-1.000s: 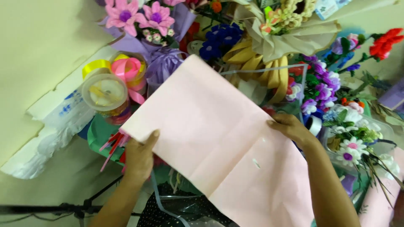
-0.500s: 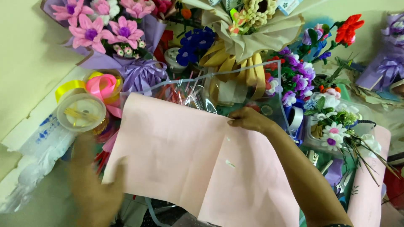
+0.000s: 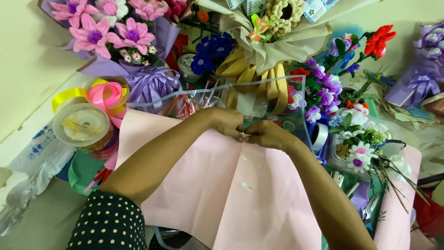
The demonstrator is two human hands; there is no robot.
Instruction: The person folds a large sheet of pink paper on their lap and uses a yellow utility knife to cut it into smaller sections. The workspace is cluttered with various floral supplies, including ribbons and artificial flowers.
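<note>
Cluttered floor (image 3: 37, 222) of bouquets, pink paper sheet (image 3: 222, 194) under both hands.

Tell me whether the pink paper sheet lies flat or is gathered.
Gathered at its top edge: pink paper sheet, pinched between left hand and right hand, shows creases fanning down.

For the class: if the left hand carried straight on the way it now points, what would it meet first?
The left hand points rightward and already touches the right hand at the pink paper's top edge.
</note>
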